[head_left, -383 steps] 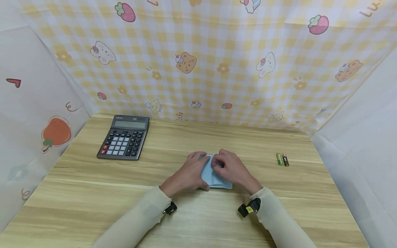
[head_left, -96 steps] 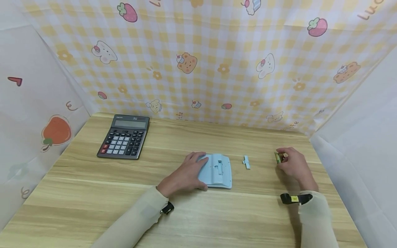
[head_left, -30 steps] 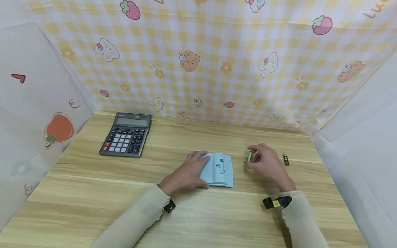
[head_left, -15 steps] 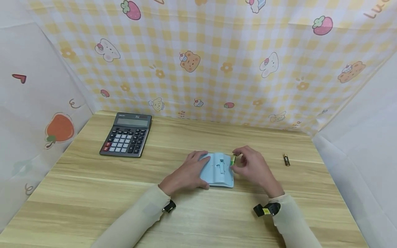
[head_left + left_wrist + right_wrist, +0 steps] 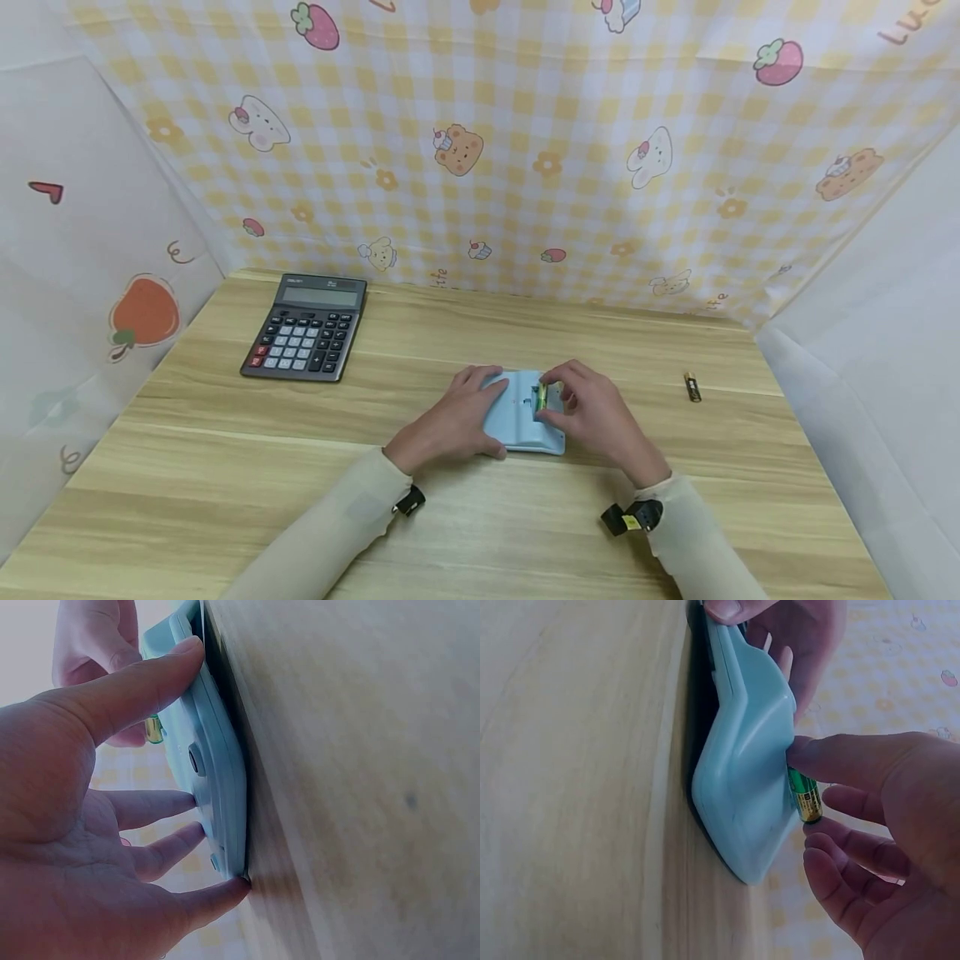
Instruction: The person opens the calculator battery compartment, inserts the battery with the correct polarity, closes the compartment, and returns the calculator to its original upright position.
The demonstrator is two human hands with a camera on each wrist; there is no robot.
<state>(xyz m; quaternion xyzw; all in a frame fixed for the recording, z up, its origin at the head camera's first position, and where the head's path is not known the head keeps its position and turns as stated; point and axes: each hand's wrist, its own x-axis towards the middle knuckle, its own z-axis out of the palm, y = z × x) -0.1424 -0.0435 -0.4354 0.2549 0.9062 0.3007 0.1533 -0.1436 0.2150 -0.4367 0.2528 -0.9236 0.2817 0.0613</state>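
Note:
A light blue calculator (image 5: 512, 433) lies face down on the table, its battery compartment (image 5: 535, 398) uncovered. My left hand (image 5: 456, 414) holds it at the left side, thumb on the near edge and fingers spread over the back and far edge. Between thumb and fingertips, my right hand (image 5: 598, 414) pinches a green and gold battery (image 5: 807, 796) at the compartment. In the head view the battery stands lengthwise along the slot. The right wrist view shows the thumb against its green end, with the gold end sticking out from the calculator's back.
A dark grey desk calculator (image 5: 306, 327) lies face up at the back left. One black and gold battery (image 5: 692, 387) rests on the wooden table (image 5: 480, 533) at the right. A checked cloth (image 5: 510, 200) hangs along the back edge.
Earlier the compartment cover came off and lay right of the light blue calculator; it is out of sight now. My right hand took the green battery and moved left to the compartment.

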